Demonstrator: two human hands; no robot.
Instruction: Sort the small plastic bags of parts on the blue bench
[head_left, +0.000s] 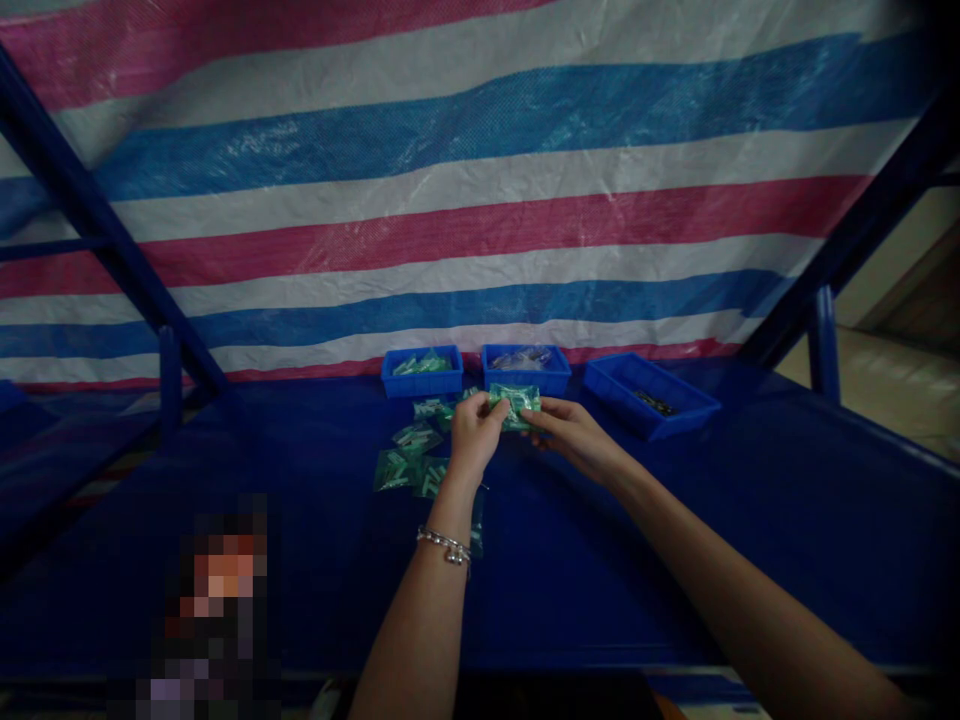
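A small green-tinted plastic bag (516, 404) is stretched between my two hands above the blue table. My left hand (477, 430) pinches its left edge between thumb and fingers. At the opposite edge, my right hand (568, 432) grips it the same way. What the bag contains is too small to make out. Several similar bags with pale, stick-like pieces lie to the left of and below my left hand, among them one bag (398, 468) at the pile's left side. My left forearm partly hides the pile.
Along the back stand a blue bin (422, 384) of green bags, a blue bin (528, 382) of clear plastic bags and a tilted blue bin (637, 408) with small dark pieces. A striped tarp (480, 220) hangs behind the blue table (585, 580). Blue posts rise at both sides.
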